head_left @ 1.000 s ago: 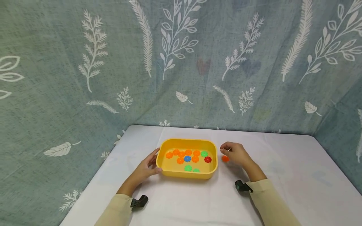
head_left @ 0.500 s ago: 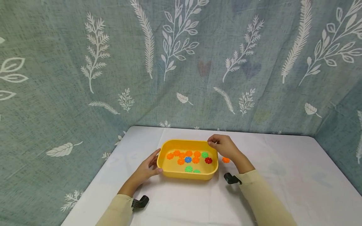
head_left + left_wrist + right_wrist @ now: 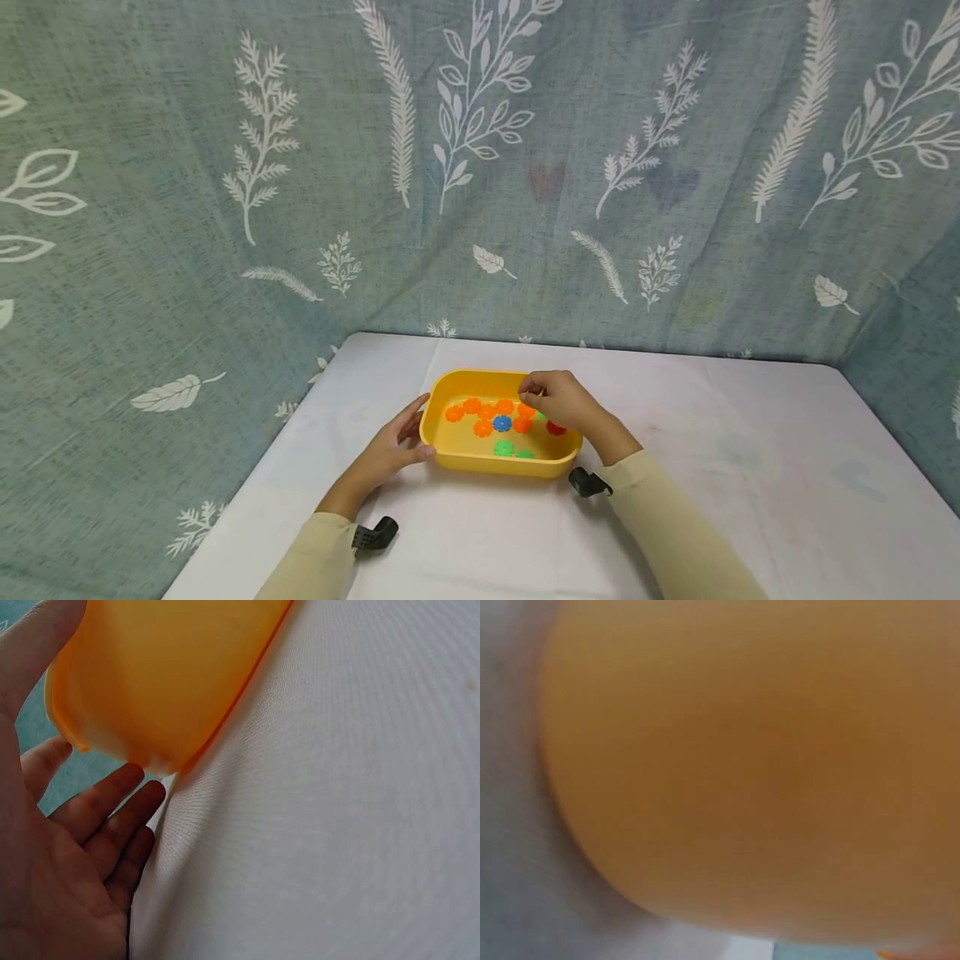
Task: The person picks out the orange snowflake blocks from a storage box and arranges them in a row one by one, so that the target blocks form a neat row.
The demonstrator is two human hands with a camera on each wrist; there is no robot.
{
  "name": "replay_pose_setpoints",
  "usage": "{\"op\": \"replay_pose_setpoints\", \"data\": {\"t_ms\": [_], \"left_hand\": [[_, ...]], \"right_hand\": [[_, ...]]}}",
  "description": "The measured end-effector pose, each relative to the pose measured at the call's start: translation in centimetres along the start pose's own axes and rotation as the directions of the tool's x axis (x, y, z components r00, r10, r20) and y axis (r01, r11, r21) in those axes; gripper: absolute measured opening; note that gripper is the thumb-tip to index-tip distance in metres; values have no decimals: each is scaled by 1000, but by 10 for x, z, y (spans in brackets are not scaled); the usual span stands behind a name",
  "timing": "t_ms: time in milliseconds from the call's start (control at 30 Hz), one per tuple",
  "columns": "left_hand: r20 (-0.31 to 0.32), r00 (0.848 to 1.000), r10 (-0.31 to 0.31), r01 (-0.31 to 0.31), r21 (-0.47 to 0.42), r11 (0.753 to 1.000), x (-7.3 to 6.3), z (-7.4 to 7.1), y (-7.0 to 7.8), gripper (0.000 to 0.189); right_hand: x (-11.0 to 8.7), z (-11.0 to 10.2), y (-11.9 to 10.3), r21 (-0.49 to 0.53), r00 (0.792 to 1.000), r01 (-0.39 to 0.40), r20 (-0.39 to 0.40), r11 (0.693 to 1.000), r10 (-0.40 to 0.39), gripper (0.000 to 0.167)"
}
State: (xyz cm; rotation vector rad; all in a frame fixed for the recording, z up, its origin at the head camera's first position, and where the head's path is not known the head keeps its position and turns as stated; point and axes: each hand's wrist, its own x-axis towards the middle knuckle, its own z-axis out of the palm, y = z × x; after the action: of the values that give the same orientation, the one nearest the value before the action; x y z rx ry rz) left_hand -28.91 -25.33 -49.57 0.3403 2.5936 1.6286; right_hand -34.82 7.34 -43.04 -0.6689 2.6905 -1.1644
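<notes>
A yellow plastic tray holds several flower-shaped plastic pieces: orange ones, a blue piece, a red piece and green ones. My left hand grips the tray's left end, thumb by the near rim; in the left wrist view, its curled fingers lie against the tray wall. My right hand is over the tray's right part, thumb and fingertips pinched together. At the bottom of the right wrist view, an orange bit shows at a fingertip beyond the tray wall; most of it is hidden.
The tray stands on a table with a white cloth. A green-grey curtain with white leaf prints hangs behind and at both sides. A black camera sits on each wrist.
My right hand has moved left from the table beside the tray, across the right rim, to over the pieces. The loose orange piece on the table is now hidden. The left hand stays put.
</notes>
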Motion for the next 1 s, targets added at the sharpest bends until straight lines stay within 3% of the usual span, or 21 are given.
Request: {"op": "replay_pose_setpoints", "data": {"t_ms": [233, 300, 467, 700, 1000], "left_hand": [[13, 1000, 6, -6, 0, 1000, 4, 2, 0, 88], [12, 1000, 0, 0, 1, 1000, 4, 2, -1, 88], [-5, 1000, -14, 14, -3, 1000, 3, 1, -3, 87], [8, 1000, 23, -23, -3, 1000, 5, -1, -6, 86], [17, 1000, -24, 24, 8, 1000, 5, 0, -4, 90]], "right_hand": [[4, 6, -1, -66, 999, 23, 27, 998, -21, 18], [6, 8, 0, -127, 998, 50, 45, 991, -45, 18], [12, 14, 3, -332, 988, 133, 120, 934, -98, 17], [15, 18, 1, -404, 987, 81, 158, 911, -18, 18], [13, 19, -1, -460, 981, 43, 187, 887, 49, 24]]}}
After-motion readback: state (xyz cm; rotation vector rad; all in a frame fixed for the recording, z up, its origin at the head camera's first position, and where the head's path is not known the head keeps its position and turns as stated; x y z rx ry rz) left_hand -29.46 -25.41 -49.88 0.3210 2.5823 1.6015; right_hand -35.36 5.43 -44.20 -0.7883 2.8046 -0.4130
